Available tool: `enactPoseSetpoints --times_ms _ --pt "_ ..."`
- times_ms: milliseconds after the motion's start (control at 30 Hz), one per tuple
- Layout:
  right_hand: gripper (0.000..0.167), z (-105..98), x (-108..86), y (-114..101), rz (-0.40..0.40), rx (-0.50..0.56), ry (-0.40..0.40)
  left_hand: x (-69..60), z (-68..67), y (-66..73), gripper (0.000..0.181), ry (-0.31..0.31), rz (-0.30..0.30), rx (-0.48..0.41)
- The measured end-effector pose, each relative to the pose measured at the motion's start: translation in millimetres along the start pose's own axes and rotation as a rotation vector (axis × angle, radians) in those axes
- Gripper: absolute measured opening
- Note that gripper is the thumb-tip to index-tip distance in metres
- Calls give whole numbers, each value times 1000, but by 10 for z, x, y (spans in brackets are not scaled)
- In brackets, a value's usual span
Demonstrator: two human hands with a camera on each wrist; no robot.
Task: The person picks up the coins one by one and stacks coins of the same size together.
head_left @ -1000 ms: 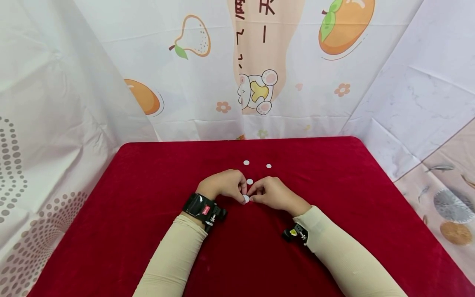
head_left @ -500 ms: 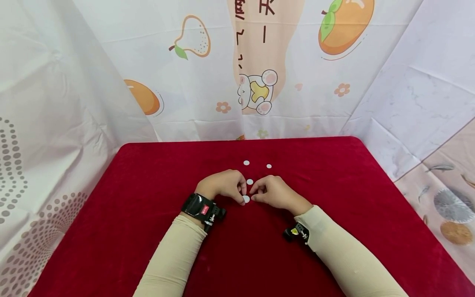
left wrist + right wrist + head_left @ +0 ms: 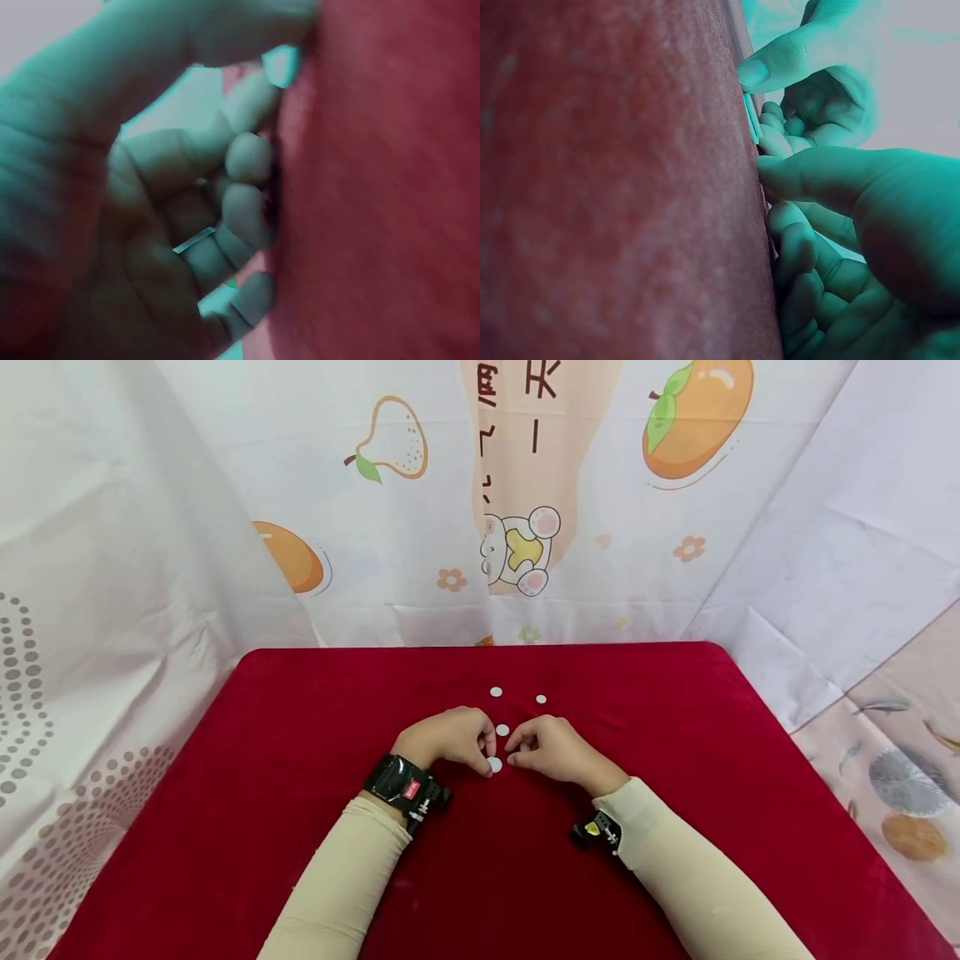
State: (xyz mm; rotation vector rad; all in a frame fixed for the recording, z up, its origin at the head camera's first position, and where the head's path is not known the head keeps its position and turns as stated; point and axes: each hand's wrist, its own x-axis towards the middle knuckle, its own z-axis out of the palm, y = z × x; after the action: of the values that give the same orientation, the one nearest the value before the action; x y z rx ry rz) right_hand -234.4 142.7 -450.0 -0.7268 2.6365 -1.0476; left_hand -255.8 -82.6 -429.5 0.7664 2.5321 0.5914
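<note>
My left hand (image 3: pixel 453 739) rests on the red cloth with thumb and index finger at the edges of a round white disc (image 3: pixel 495 765), holding it flat. In the right wrist view that white disc (image 3: pixel 751 118) appears edge-on, seemingly as two thin layers, beside the left thumb. To its right is my right hand (image 3: pixel 555 750), thumb and index finger loosely bent and a little apart, with nothing visible between them. A small gap separates its thumb from the disc. Just beyond the fingertips lies a second white disc (image 3: pixel 502 730).
Two more white discs lie farther back, a left one (image 3: pixel 496 692) and a smaller-looking right one (image 3: pixel 542 699). Red cloth (image 3: pixel 637 693) covers the table. A printed white curtain (image 3: pixel 427 527) hangs behind it, with other sheets at both sides.
My right hand has drawn slightly right, its fingertips leaving the near disc. The left hand stays at that disc, its thumb shifted slightly towards the edge. The head view has tilted a little.
</note>
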Motion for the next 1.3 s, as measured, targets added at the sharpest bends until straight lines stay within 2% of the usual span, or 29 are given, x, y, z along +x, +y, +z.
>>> enactPoseSetpoints --times_ms 200,433,767,1167,1300 --pt "7 19 -4 -8 15 -1 9 -101 66 8 15 66 -6 -31" --pt "7 24 1 -23 10 9 -7 -195 146 68 13 149 -84 -90" --pt "8 16 -9 -20 7 8 -30 -205 184 62 17 185 -99 -74" --pt "8 18 -22 -7 13 20 -38 -214 204 75 17 172 -111 -87" --pt "8 11 -21 -10 9 24 -30 -214 202 76 18 189 -107 -71"
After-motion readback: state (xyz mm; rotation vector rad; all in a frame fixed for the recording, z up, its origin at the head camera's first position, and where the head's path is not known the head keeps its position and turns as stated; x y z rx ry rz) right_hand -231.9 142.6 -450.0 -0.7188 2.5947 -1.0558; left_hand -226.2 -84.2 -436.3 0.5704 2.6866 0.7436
